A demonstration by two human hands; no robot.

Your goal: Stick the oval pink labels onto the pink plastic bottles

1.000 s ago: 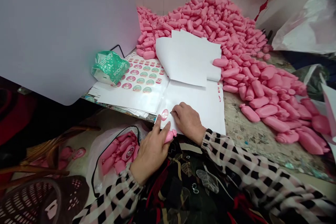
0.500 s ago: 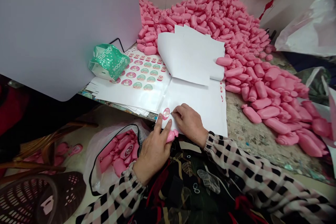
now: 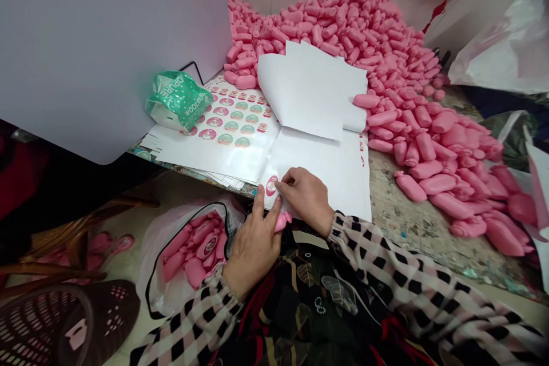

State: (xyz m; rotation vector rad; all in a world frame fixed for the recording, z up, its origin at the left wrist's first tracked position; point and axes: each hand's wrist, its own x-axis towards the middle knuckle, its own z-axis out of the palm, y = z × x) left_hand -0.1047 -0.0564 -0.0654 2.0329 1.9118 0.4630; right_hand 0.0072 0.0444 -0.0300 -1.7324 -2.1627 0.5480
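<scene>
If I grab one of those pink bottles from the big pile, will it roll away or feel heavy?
These pink plastic bottles probably feel light for their size, since they look like empty moulded shells. Their rounded sides mean one might roll a little if pushed. The loose heap would likely slide if you pull from it.

Our stained tabletop (image 3: 412, 223), heaped with pink

We see pink plastic bottles (image 3: 343, 28) piled from the upper middle down to the right, a stack of round-label sheets (image 3: 227, 143) at centre beside them, white paper sheets (image 3: 309, 91) folded back above it, and a green foil packet (image 3: 178, 100) on the labels at left.
</scene>
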